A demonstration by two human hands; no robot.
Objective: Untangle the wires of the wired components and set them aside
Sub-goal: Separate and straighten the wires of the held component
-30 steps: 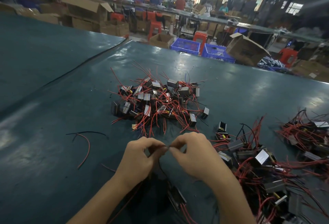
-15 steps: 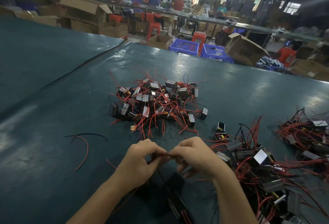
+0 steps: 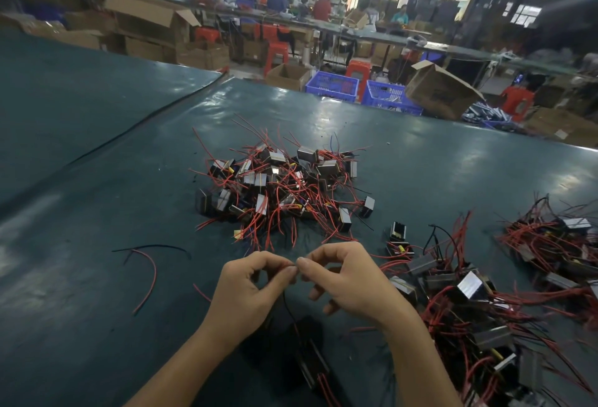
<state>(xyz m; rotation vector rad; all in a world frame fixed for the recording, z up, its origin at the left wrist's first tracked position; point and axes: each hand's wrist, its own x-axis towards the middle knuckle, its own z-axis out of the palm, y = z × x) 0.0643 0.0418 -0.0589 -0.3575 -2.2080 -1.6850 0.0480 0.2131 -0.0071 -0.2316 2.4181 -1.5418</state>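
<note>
Between left hand (image 3: 249, 290) and right hand (image 3: 349, 280), both pinched one thin black wire (image 3: 289, 309), probably straightening it; tangled pile (image 3: 278, 193) lay beyond.

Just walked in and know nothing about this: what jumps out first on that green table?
A tangled pile of small blocky components with red wires sits in the middle of the green table. Nearer, the left hand and right hand pinch a thin black wire between them. A second heap sprawls to the right.
</note>
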